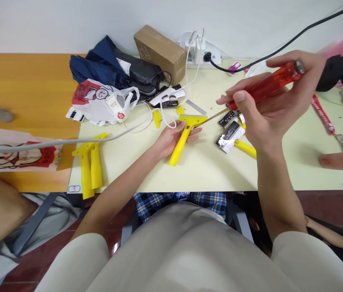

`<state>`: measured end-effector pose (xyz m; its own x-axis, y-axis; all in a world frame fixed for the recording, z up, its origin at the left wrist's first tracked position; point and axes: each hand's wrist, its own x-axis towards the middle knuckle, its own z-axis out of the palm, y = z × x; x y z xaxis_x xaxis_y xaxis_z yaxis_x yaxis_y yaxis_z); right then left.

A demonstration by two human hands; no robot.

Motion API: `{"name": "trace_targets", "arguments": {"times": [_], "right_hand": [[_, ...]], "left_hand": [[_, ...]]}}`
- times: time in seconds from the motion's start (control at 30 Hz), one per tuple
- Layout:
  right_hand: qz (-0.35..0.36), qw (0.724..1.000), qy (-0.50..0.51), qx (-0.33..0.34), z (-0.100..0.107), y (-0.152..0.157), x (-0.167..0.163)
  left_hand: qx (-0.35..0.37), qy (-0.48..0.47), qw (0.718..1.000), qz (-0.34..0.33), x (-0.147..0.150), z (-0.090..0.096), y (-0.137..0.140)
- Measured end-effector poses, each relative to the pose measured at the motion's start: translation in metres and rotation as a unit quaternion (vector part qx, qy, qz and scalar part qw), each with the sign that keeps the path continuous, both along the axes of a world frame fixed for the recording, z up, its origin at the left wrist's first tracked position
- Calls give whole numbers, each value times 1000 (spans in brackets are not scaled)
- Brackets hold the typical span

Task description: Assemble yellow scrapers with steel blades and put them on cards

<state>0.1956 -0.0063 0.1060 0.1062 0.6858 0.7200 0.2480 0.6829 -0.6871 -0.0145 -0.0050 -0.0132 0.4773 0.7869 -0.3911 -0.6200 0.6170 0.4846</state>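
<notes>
My left hand (169, 140) grips a yellow scraper (181, 144) by its head, over the middle of the table; its handle slants down toward me. In my right hand (276, 107) is a screwdriver with a clear red handle (259, 91), held up to the right. Its long thin shaft (215, 117) runs down left to the scraper's head; whether the tip sits in a screw I cannot tell. Loose yellow pieces (157, 118) and a flat metal blade (196, 107) lie just beyond. Right of the scraper are black-and-white packets (228, 136) and another yellow handle (246, 149).
Two yellow scrapers (91, 164) overhang the table's front edge at left. Behind stand a plastic bag (98, 99), a dark blue umbrella (97, 65), a cardboard box (161, 52) and a power strip (203, 54). A white cable (141, 125) crosses the table. People sit on both sides.
</notes>
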Motion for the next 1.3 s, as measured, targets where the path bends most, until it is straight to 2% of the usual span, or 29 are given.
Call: {"name": "trace_targets", "arguments": {"times": [0.13, 0.27, 0.47, 0.67, 0.8, 1.0, 1.23, 1.3], "right_hand": [[1, 999, 31, 7, -4, 5, 0], [19, 998, 24, 47, 2, -1, -1], [-20, 996, 31, 76, 13, -7, -11], [26, 992, 10, 120, -5, 19, -21], [37, 995, 14, 92, -12, 28, -24], [55, 997, 25, 54, -4, 21, -24], [24, 999, -22, 21, -2, 16, -21], [39, 998, -45, 16, -2, 14, -18]], "left_hand": [[10, -10, 1000, 6, 1, -1, 0], [8, -2, 1000, 27, 5, 0, 0], [38, 30, 998, 49, 7, 2, -3], [58, 62, 995, 49, 6, 1, -4], [67, 68, 994, 47, 6, 0, -4], [66, 74, 994, 46, 6, 0, -3], [58, 81, 994, 43, 6, -1, -4], [66, 81, 994, 43, 5, 0, -5]]}}
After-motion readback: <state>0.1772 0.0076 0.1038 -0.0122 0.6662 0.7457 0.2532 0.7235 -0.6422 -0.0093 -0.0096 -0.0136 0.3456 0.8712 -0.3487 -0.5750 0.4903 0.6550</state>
